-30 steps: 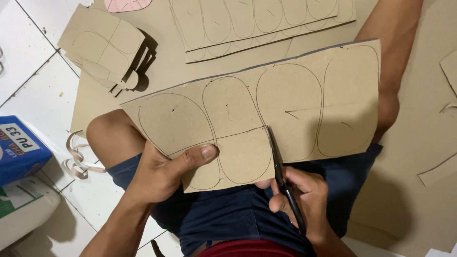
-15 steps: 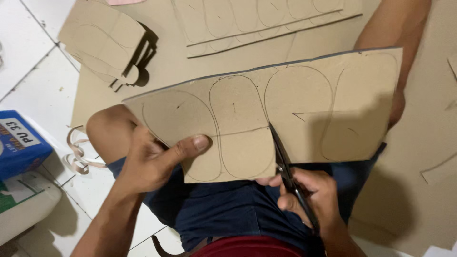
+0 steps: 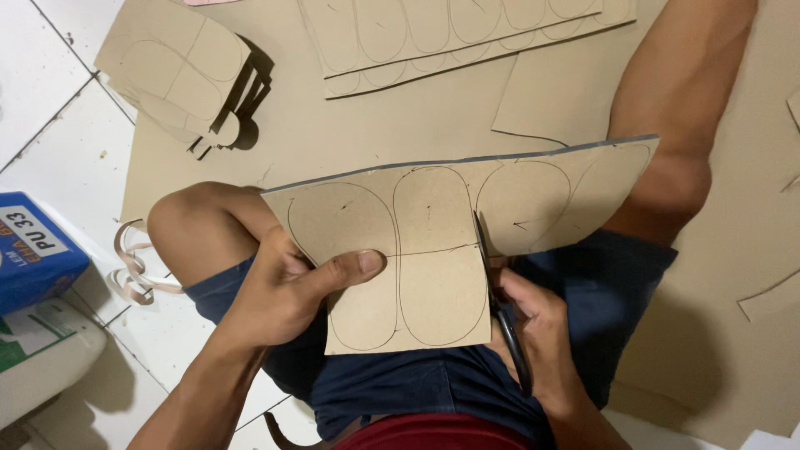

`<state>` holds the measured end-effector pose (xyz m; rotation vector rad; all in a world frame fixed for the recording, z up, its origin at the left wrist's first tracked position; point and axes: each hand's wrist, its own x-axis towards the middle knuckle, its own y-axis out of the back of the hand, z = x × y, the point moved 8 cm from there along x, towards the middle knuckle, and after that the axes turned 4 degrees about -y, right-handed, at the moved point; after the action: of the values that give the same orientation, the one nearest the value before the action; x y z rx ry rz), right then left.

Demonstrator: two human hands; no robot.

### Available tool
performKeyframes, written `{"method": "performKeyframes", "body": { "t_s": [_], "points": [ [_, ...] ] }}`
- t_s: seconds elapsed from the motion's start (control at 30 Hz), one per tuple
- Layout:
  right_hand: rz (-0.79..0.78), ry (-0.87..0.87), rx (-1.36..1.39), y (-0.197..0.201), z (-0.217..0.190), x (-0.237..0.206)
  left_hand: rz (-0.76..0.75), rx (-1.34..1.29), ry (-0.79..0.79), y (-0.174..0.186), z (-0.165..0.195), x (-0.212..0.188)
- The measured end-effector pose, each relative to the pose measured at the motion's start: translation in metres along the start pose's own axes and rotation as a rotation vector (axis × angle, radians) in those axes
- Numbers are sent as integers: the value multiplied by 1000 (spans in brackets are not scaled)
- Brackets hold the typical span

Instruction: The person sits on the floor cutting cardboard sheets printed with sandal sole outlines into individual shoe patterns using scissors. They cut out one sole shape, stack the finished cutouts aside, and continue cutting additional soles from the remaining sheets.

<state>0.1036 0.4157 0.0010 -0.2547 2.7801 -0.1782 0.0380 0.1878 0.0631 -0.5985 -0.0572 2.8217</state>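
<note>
Left hand (image 3: 287,292) grip: pinching cardboard sheet (image 3: 433,250) with pencilled oval outlines, thumb on top, at sheet's 8 o'clock | right hand (image 3: 533,333) grip: closed round black scissors (image 3: 500,300), blades in sheet at 5 o'clock | sheet over lap, centre | cut cardboard stack (image 3: 179,75) on floor at 10 o'clock | blue box (image 3: 33,250) at 9 o'clock.

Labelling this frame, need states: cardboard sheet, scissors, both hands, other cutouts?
Cardboard sheet: held up over lap, pencilled ovals, partly cut.
Scissors: blades in the sheet, along a drawn line.
Left hand: grip on sheet, thumb on top.
Right hand: closed on scissor handles.
Cutout stack: lying on floor.
Marked sheets: flat, uncut.
</note>
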Motion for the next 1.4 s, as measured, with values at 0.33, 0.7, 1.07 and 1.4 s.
{"method": "performKeyframes", "body": {
  "t_s": [0.33, 0.7, 1.07, 1.4],
  "points": [
    [126, 147, -279, 7, -1, -6, -17, -52, 1, -3, -7, 3],
    [108, -3, -301, 9, 10, -8, -24, -205, 80, -11, -35, 1],
    [67, -138, -48, 0, 59, 12, 95, -430, 229, -8, -83, 3],
    [121, -159, -482, -8, 57, 41, 820, -310, -202, 210, -41, 22]
  ]
}}
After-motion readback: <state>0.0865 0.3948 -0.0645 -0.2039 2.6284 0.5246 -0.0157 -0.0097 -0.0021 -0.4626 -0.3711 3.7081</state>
